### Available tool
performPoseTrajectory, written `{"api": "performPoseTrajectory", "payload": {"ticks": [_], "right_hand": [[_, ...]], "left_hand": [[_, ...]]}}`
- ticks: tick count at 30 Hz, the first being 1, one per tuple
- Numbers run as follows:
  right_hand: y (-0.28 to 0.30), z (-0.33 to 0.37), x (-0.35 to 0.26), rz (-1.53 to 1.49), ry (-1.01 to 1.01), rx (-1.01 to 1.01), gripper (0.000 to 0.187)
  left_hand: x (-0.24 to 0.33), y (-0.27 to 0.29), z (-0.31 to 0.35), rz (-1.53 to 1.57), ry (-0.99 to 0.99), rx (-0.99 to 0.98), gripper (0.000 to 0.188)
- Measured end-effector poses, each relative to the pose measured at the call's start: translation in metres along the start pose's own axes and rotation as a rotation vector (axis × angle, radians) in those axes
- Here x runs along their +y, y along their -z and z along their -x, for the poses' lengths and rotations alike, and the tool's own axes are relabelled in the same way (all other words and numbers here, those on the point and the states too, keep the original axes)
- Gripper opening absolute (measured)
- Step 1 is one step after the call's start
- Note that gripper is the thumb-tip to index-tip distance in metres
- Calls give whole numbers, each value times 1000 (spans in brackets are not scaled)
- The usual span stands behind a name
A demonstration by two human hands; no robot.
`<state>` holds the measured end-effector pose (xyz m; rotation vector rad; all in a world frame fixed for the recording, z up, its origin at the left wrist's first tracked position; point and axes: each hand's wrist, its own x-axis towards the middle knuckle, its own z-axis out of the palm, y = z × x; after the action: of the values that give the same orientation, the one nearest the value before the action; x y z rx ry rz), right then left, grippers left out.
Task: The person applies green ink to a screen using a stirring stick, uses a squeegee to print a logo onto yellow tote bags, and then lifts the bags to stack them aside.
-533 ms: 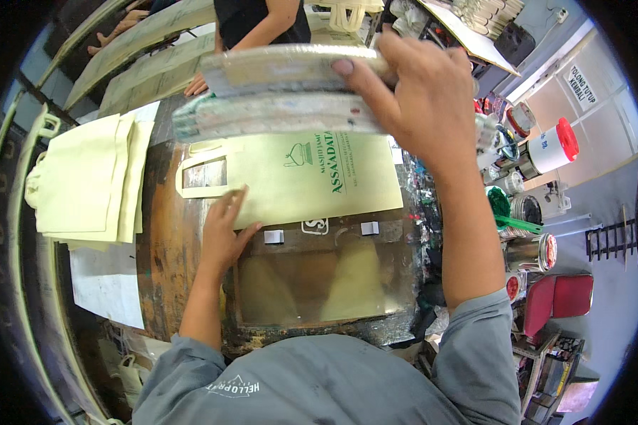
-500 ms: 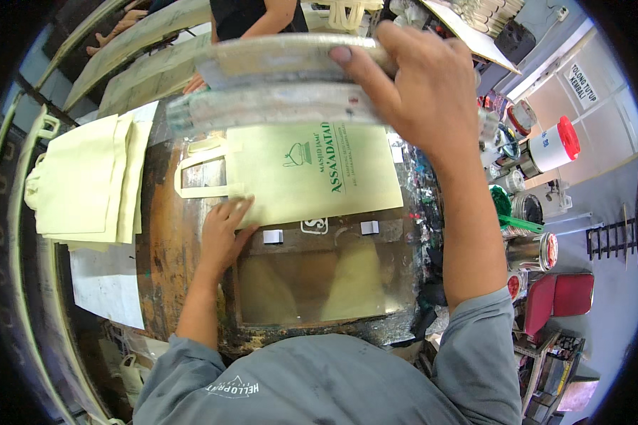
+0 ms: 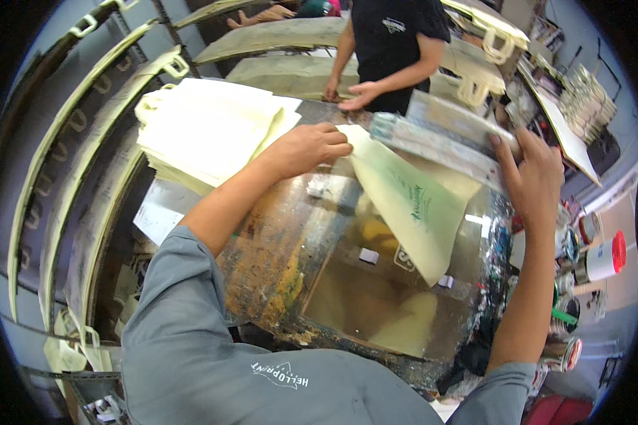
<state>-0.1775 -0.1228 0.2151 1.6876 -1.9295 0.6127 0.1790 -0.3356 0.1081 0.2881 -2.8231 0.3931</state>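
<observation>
My left hand (image 3: 310,150) is closed on the handle end of a pale yellow tote bag (image 3: 424,205) with green print. It lifts that end, so the bag hangs slantwise over a glossy board (image 3: 358,301). At the right, my right hand (image 3: 532,173) grips the near side of a silkscreen frame (image 3: 446,149). The frame is tilted up off the table, above the bag's far part, and is partly blurred. Two small white tabs, a left tab (image 3: 368,256) and a right tab (image 3: 445,281), sit on the board beside the bag's lower edge.
A stack of pale bags (image 3: 202,127) lies left of my left forearm. Across the table stands a co-worker (image 3: 397,53), hands near the far edge. Drying racks (image 3: 96,170) curve along the left. Paint cans (image 3: 602,258) and a green tool (image 3: 564,316) are at the right.
My left hand has moved from the board to the bag's handle end and lifted it. The frame in my right hand has shifted right. The view has turned, showing more of the co-worker.
</observation>
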Motion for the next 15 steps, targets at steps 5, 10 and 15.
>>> {"api": "performPoseTrajectory", "payload": {"ticks": [5,10,15], "right_hand": [[-2,-3,-3,-25,-51,5,56],[-8,-7,4,10,-47,-44,54],[-12,1,10,-15,-40,-19,53]], "left_hand": [[-83,25,92,-9,176,97,29],[-128,11,217,-125,988,116,73],[-42,5,249,-142,1002,-330,113]]}}
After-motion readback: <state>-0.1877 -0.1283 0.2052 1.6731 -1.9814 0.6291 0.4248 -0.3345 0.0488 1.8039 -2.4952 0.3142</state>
